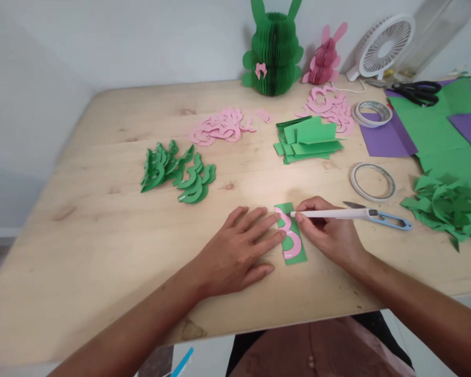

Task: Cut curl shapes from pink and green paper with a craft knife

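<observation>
In front of me a pink curved paper cutout lies on a small green paper strip. My left hand rests flat with fingers spread, and its fingertips press on the cutout's left edge. My right hand pinches a white pen, whose tip meets the strip near the cutout's upper right edge. Behind the pen, a light-blue utility knife lies on the table with its blade showing.
Green folded cutouts lie at left, pink cutouts behind. Folded green strips, tape rolls, green scraps, purple paper and black scissors are at right. Paper figures and a white fan stand by the wall.
</observation>
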A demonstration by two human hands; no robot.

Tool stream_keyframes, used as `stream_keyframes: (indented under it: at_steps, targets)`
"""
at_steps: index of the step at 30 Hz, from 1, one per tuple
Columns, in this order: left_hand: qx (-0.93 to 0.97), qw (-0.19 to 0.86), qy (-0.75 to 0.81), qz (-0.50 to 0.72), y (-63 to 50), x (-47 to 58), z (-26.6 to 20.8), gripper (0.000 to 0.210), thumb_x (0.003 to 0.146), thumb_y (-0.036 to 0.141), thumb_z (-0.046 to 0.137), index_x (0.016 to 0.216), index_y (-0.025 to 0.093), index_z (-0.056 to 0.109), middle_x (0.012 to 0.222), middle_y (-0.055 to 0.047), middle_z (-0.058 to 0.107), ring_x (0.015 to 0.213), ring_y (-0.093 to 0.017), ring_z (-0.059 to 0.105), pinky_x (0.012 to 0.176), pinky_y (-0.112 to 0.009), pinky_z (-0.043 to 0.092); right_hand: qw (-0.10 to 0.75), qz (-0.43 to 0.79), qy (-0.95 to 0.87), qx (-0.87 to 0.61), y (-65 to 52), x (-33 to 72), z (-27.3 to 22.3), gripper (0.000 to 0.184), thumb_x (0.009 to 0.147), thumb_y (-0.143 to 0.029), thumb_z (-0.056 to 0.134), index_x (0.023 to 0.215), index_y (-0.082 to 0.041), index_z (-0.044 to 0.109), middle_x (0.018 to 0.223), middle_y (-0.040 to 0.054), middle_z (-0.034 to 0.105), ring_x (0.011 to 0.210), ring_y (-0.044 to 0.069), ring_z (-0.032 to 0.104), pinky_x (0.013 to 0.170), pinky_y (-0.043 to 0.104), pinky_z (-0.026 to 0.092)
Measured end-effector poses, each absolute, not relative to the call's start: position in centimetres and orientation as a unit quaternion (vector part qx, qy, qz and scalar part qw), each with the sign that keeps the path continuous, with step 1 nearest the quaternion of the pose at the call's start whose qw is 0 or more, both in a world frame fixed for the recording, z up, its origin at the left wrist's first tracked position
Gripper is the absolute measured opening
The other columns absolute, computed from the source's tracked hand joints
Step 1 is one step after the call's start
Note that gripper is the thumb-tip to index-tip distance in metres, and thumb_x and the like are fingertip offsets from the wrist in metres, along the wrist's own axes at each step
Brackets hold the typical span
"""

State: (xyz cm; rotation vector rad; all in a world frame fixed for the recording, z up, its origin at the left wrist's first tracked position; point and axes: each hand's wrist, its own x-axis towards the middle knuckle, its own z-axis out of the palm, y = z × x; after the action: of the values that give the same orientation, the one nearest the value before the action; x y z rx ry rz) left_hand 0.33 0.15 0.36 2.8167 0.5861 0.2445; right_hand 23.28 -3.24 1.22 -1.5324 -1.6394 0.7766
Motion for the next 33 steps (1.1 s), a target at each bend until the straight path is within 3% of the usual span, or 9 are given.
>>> stream_keyframes:
  at_steps: [14, 19, 25, 33]
  targets:
    - [0.968, 0.128, 0.198, 0.086, 0.1, 0.3, 0.3, 0.050, 0.094, 0.048, 0.047, 0.138, 0.026, 0.047, 0.153, -0.008, 0.036, 0.138, -0.032, 0.032, 0.111, -0.052, 0.020, 0.361, 0.300, -0.648, -0.600, -3.1, 23.2, 1.3, 0.010, 0.087, -0.027, 0.057, 0.083, -0.019, 0.061, 0.068, 0.0001, 0.062, 0.056, 0.011, 0.051, 0.048, 0.022, 0.040]
    - [0.968, 0.126, 0.199, 0.085, 0.2, 0.3, 0.3, 0.050, 0.094, 0.047, 0.047, 0.138, 0.026, 0.046, 0.153, -0.007, 0.037, 0.138, -0.032, 0.032, 0.111, -0.050, 0.020, 0.402, 0.312, -0.613, -0.605, -3.1, 23.2, 1.4, 0.010, 0.085, -0.028, 0.059, 0.081, -0.019, 0.061, 0.066, -0.0010, 0.060, 0.053, 0.010, 0.048, 0.046, 0.022, 0.038]
    - [0.969, 0.122, 0.196, 0.086, 0.1, 0.4, 0.4, 0.049, 0.094, 0.046, 0.047, 0.138, 0.025, 0.047, 0.153, -0.007, 0.037, 0.138, -0.031, 0.032, 0.111, -0.050, 0.020, 0.460, 0.348, -0.560, -0.595, -2.9, 23.5, 1.5, 0.010, 0.084, -0.029, 0.062, 0.081, -0.020, 0.061, 0.071, 0.0014, 0.064, 0.065, 0.014, 0.059, 0.052, 0.024, 0.043]
    - [0.969, 0.124, 0.197, 0.082, 0.1, 0.5, 0.5, 0.049, 0.094, 0.046, 0.047, 0.137, 0.024, 0.048, 0.152, -0.007, 0.038, 0.137, -0.031, 0.032, 0.111, -0.050, 0.020, 0.396, 0.363, -0.590, -0.603, -5.0, 24.1, 3.3, 0.007, 0.085, -0.028, 0.062, 0.083, -0.021, 0.062, 0.071, 0.0010, 0.067, 0.062, 0.014, 0.061, 0.050, 0.023, 0.047]
